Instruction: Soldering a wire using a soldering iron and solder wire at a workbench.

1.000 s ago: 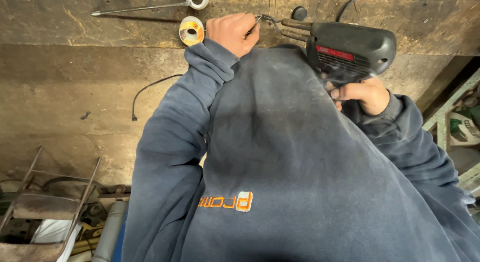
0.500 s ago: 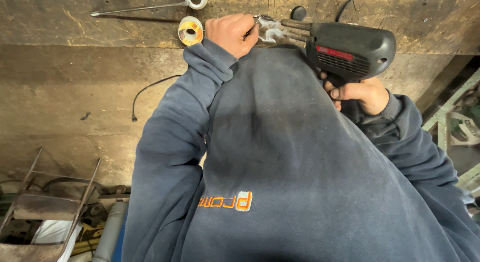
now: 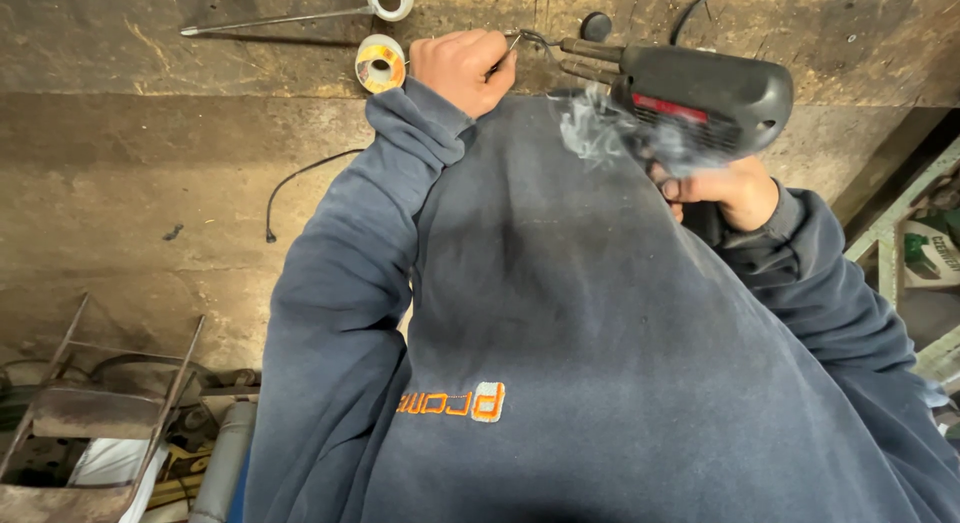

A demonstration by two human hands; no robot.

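Smoke (image 3: 590, 128) veils soldering gun (image 3: 700, 98); solder spool (image 3: 381, 63) lies beside left hand (image 3: 462, 68).

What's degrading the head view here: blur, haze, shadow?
Head view: grey smoke hazes the soldering gun near its tip and the right hand; left hand and solder spool are sharp; the sweatshirt fills most of the frame; lower-left clutter sits in dim shadow.

A worn, stained wooden table (image 3: 150, 63) fills the top. Below it lies bare concrete floor (image 3: 120, 233), a rusty metal frame (image 3: 90, 403) lower left, greenish metal shelving (image 3: 890, 243) at right.
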